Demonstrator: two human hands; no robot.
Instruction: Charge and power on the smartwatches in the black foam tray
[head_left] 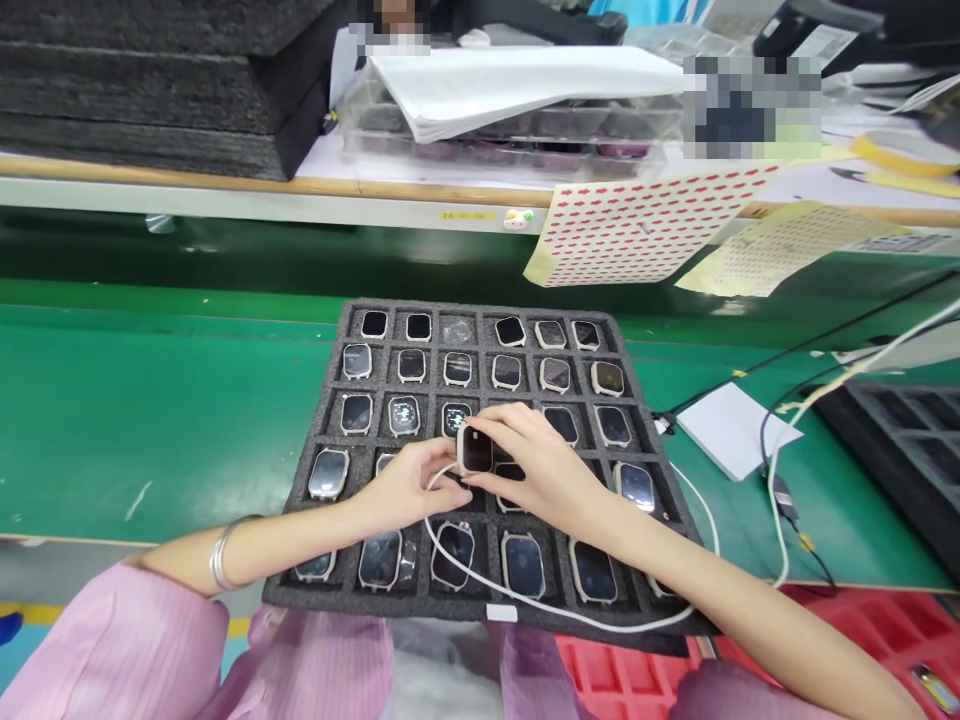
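Over the middle of a black foam tray, my right hand is closed on a smartwatch body without a strap, its dark screen showing a small light mark. My left hand is closed at the watch's left side, pinching the end of a white cable; the tip is hidden by fingers and watch. The tray's compartments hold several similar watches, most with dark screens. A watch left of the hands has a lit face, as does another watch just behind them.
The tray rests on a green bench, its front edge over my lap. Black foam blocks and clear plastic trays stand on the shelf above. Sticker sheets hang from it. At right are white paper, cables and another black tray.
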